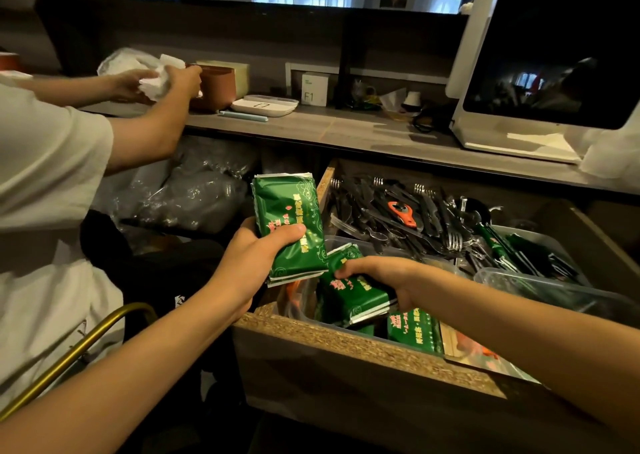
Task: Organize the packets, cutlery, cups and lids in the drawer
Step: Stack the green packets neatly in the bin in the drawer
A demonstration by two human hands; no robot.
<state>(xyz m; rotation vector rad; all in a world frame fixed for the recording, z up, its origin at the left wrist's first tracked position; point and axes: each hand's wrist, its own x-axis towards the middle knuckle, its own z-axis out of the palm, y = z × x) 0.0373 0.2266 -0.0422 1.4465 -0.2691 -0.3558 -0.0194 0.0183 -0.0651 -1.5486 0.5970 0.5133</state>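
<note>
Fingers of your left hand clasp an upright stack of green foil packets; your right hand grips another green packet stack in the near-left drawer tub.

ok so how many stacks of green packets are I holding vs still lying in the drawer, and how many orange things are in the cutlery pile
Green packet stacks held: 2, one in the left hand at, one under the right hand at
Green packets lying loose in the drawer: 1 clearly visible
Orange tool in the cutlery: 1
Total: 4
</note>
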